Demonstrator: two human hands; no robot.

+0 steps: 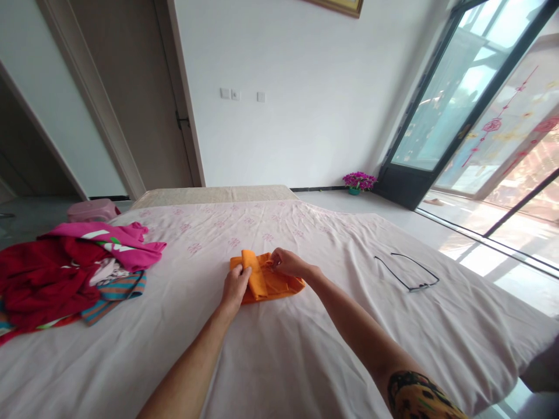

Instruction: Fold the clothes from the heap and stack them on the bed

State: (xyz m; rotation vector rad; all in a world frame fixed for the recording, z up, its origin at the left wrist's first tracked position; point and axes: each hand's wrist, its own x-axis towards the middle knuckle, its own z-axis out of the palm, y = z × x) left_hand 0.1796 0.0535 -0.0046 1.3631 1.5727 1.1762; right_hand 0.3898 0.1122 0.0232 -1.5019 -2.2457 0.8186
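Observation:
A partly folded orange cloth garment (279, 285) lies on the pale bedsheet (271, 349) in front of me; its exact kind I cannot make out. My left hand (236, 285) grips a folded-over strip at the garment's left side, thumb on top. At the upper right part of the same garment, my right hand (286, 262) is closed, its fingers pinching the orange fabric near the edge. The right fingertips are partly hidden by the hand itself.
A heap of clothes, with a red garment (56, 279) and a pink garment (113, 238), lies at the left. Black-framed glasses (419, 287) rest on the sheet at the right. A pink stool (92, 209), purple flowers (358, 180) and a glass door (441, 99) stand beyond.

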